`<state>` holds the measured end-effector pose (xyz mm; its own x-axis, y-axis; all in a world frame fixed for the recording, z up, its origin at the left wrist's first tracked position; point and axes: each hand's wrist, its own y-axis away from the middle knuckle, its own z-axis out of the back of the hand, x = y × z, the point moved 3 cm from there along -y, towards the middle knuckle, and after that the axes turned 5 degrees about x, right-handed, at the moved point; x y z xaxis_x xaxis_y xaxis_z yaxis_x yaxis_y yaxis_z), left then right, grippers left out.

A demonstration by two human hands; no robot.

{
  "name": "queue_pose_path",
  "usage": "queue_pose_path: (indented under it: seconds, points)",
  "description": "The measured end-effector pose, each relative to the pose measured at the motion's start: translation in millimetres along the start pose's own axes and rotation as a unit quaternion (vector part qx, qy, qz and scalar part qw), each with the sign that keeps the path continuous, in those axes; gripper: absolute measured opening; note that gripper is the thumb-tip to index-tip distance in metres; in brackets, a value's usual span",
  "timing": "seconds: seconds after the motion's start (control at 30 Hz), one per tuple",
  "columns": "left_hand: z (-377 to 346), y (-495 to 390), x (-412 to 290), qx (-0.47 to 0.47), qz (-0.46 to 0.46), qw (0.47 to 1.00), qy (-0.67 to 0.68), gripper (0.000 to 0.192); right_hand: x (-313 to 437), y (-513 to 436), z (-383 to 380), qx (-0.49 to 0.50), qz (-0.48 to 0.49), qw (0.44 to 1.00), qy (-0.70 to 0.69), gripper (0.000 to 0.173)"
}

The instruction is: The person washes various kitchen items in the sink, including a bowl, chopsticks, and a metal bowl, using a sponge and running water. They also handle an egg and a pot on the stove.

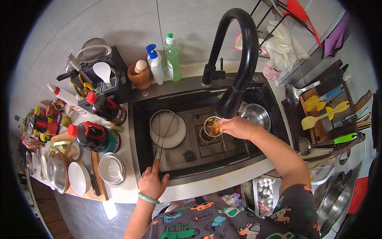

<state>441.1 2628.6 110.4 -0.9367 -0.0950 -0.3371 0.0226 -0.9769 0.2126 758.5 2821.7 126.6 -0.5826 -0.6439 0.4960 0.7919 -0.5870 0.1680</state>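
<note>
My left hand, a pale green bangle at its wrist, lies over the handle of a round wire-framed strainer at the sink's front left. One finger stretches along the handle; the grip is partly hidden. The strainer's hoop overlaps a round white vessel in the black sink. Pinched by its rim in my right hand is a small round cup of orange and dark food scraps. It appears over the drain, beneath the head of the black faucet.
A metal bowl sits at the sink's right. Behind stand a green dish-soap bottle, a pump bottle and a wooden mortar. To the left are sauce bottles, stacked bowls and a knife; utensils lie right.
</note>
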Motion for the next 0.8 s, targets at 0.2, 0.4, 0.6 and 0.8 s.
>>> queue_pose_path:
  seconds: [0.2,0.4,0.6,0.8]
  points:
    - [3,-4,-7,0.016,-0.003,1.0,0.0,0.059,-13,9,-38,-0.122,-0.004,0.989,-0.081,0.007]
    - [-1,-9,-22,0.01,-0.055,0.998,0.014,0.049,-9,12,-54,-0.173,0.003,0.979,-0.107,0.01]
    - [-19,-11,-49,0.07,-0.156,0.984,0.056,0.045,2,11,-73,-0.267,-0.065,0.955,-0.107,0.007]
    - [-39,3,-84,0.115,-0.359,0.925,0.048,0.037,38,-16,-122,-0.272,-0.275,0.87,-0.305,0.014]
